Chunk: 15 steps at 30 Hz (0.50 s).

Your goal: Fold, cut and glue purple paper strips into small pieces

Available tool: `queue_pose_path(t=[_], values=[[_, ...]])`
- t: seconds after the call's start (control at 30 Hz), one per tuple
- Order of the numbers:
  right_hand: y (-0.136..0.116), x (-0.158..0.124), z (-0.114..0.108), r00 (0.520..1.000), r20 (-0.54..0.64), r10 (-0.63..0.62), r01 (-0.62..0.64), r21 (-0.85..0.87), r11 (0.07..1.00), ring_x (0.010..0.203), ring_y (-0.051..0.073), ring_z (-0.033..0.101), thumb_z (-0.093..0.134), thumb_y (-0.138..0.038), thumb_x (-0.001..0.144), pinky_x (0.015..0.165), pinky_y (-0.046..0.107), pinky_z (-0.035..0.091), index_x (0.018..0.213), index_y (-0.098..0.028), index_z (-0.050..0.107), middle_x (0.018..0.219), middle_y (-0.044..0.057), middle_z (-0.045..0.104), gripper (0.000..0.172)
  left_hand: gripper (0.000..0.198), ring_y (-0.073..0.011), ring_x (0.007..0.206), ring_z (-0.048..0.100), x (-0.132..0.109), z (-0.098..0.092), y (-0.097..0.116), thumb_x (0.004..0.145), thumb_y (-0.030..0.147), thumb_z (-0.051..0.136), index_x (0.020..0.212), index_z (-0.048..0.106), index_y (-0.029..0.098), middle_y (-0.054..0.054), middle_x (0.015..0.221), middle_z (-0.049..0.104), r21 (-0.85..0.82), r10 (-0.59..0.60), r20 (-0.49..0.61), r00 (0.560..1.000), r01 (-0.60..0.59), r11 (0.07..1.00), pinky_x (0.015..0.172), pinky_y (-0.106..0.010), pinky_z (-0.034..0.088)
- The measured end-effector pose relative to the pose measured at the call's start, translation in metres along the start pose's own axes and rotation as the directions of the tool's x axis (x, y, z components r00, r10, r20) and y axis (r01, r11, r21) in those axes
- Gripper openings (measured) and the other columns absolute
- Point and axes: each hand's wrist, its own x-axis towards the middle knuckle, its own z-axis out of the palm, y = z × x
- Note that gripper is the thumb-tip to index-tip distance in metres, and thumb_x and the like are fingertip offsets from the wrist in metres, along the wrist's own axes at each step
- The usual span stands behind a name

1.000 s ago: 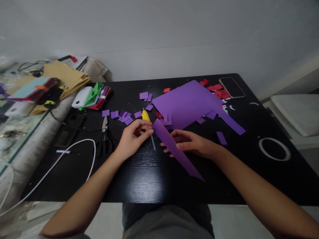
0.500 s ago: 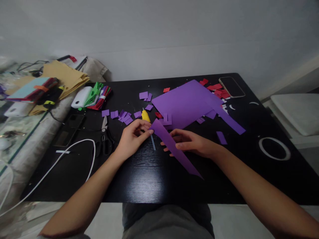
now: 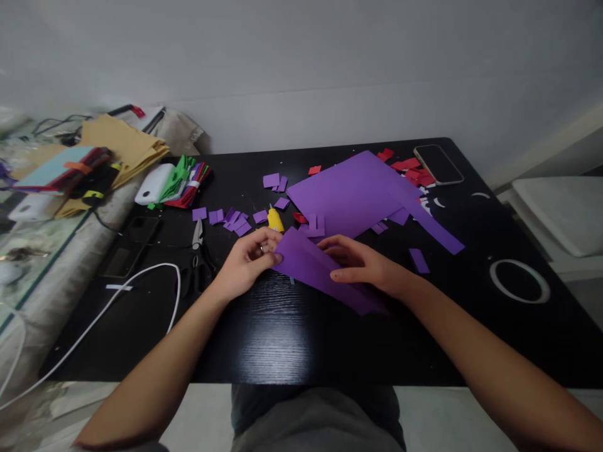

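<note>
A long purple paper strip (image 3: 313, 267) slants down to the right between my hands, its broad face turned up. My left hand (image 3: 249, 263) pinches its upper left end, thumb on top. Thumb on the face and fingers behind the far edge, my right hand (image 3: 362, 263) grips the strip near its middle. Just beyond the strip lie a yellow glue bottle (image 3: 275, 220) and a large purple paper sheet (image 3: 351, 194). Small folded purple paper pieces (image 3: 235, 221) are scattered beyond my left hand. A thin bluish strip is mostly hidden beneath the paper.
Black-handled scissors (image 3: 200, 257) and a white cable (image 3: 176, 282) lie to the left. At the right are a phone (image 3: 439, 164), red paper scraps (image 3: 407, 166), a small purple piece (image 3: 419, 260) and a white ring (image 3: 519, 280). Bundled coloured paper (image 3: 188, 182) sits at the back left.
The purple strip has turned so its face shows wider, and its lower right end has risen. It now covers most of the bluish strip. Both hands keep nearly the same place.
</note>
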Motion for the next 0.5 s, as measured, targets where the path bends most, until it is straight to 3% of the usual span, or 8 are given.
queue_pose_path(t=[0.17,0.27,0.37,0.43,0.5], values=[[0.0052,0.0014,0.0012,0.987,-0.086,-0.139,0.13,-0.104,0.986,0.125,0.028,0.063,0.091,-0.034,0.076,0.115,0.051,0.045,0.133,-0.026,0.056,0.129,0.009,0.064,0.067,0.021,-0.0103,0.061,0.05,-0.0011,-0.0048,0.0014,0.072,0.015,0.075,0.092,0.073,0.02,0.004,0.07,0.057,-0.005,-0.039,0.089,0.995,0.039,0.999,0.059,-0.021,0.04],[0.0064,0.0013,0.0021,0.974,-0.109,-0.2,0.17,-0.235,0.957,0.13,0.031,0.06,0.093,-0.036,0.073,0.117,0.056,0.042,0.135,-0.027,0.056,0.132,0.011,0.063,0.072,0.025,-0.0118,0.06,0.052,-0.0019,-0.0074,0.0042,0.074,0.016,0.073,0.098,0.076,0.02,0.003,0.07,0.061,0.054,-0.08,0.212,0.974,0.07,0.996,0.057,-0.022,0.042],[0.0053,0.0001,0.0048,0.966,-0.098,-0.24,0.195,-0.335,0.922,0.131,0.032,0.058,0.094,-0.036,0.071,0.117,0.058,0.042,0.136,-0.028,0.057,0.135,0.011,0.062,0.075,0.02,-0.0199,0.081,0.068,-0.0022,-0.0065,0.0049,0.084,0.026,0.074,0.103,0.079,0.02,-0.004,0.091,0.075,0.148,-0.078,0.292,0.953,0.035,0.988,0.073,-0.03,0.055],[0.0053,-0.0006,0.0072,0.963,-0.081,-0.256,0.209,-0.375,0.903,0.129,0.032,0.06,0.094,-0.036,0.072,0.115,0.058,0.045,0.137,-0.029,0.058,0.135,0.011,0.063,0.075,0.021,-0.0232,0.094,0.071,-0.0024,-0.004,0.0023,0.089,0.032,0.074,0.106,0.08,0.02,-0.007,0.105,0.079,0.183,-0.072,0.312,0.947,0.015,0.983,0.086,-0.034,0.058],[0.0065,-0.001,0.0093,0.963,-0.066,-0.261,0.212,-0.41,0.887,0.125,0.031,0.061,0.093,-0.035,0.073,0.113,0.056,0.047,0.138,-0.028,0.058,0.132,0.01,0.064,0.074,0.023,-0.0227,0.094,0.073,-0.003,-0.001,-0.0018,0.091,0.035,0.074,0.11,0.079,0.021,-0.007,0.108,0.08,0.189,-0.092,0.317,0.944,0.032,0.981,0.088,-0.035,0.059]])
